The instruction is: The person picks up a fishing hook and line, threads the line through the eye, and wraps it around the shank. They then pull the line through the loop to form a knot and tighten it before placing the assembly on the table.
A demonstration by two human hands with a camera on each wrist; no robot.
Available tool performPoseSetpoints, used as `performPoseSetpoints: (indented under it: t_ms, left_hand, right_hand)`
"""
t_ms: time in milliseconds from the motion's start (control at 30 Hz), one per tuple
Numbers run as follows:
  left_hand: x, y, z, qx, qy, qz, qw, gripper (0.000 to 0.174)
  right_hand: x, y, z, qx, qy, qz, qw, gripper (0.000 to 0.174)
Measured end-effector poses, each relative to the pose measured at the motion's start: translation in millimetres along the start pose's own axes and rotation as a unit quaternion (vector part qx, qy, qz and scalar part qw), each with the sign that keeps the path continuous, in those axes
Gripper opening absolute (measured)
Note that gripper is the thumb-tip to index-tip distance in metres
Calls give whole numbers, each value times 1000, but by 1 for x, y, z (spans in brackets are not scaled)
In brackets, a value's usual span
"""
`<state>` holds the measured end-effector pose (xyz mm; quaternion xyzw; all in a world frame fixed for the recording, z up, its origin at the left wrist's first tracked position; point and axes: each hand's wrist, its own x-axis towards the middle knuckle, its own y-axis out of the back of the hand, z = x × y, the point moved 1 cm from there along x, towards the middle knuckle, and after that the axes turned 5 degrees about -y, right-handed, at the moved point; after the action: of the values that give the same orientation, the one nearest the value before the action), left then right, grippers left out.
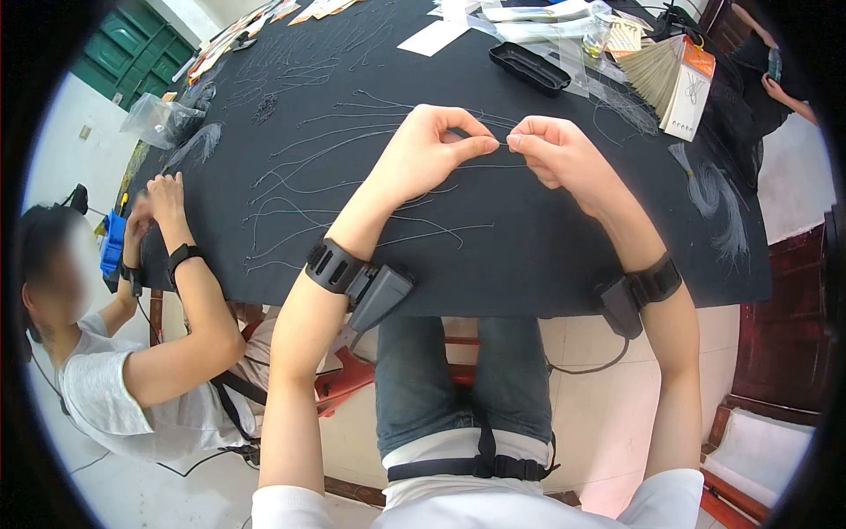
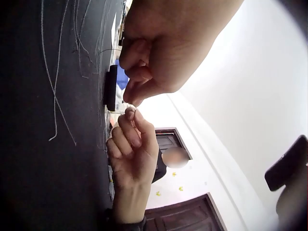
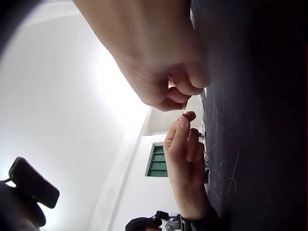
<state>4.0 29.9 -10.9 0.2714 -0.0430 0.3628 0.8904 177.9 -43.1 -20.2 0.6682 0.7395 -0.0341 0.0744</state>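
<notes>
Both hands are raised over the black cloth, fingertips almost meeting. The left hand (image 1: 441,148) pinches a thin grey cord (image 1: 503,144) between thumb and forefinger. From the other side, the right hand (image 1: 560,154) pinches the same cord, and only a very short stretch shows between them. In the left wrist view the left hand (image 2: 163,53) is above and the right hand (image 2: 134,151) below, tips close together. The right wrist view has the right hand (image 3: 159,62) above the left hand (image 3: 185,154). Whether the cord is knotted there cannot be seen.
Several loose grey cords (image 1: 291,210) lie on the cloth (image 1: 529,256) to the left. Beyond the hands are a black tray (image 1: 530,69), a fanned card stack (image 1: 656,75) and a cord bundle (image 1: 718,207) at right. Another person (image 1: 150,353) sits at the left edge.
</notes>
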Motion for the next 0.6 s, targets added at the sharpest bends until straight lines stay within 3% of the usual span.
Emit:
performPoseSetpoints:
  t_ms: [133, 300, 600]
  left_hand:
    - [-1, 1, 6, 28, 20, -1, 999, 12]
    - [1, 0, -5, 14, -15, 11, 1000, 13]
    - [0, 0, 2, 35, 24, -11, 999, 12]
  right_hand:
    - [-1, 3, -2, 17, -17, 6, 1000, 19]
    - [-4, -2, -6, 12, -49, 18, 999, 24]
    - [-1, -2, -1, -2, -37, -7, 999, 19]
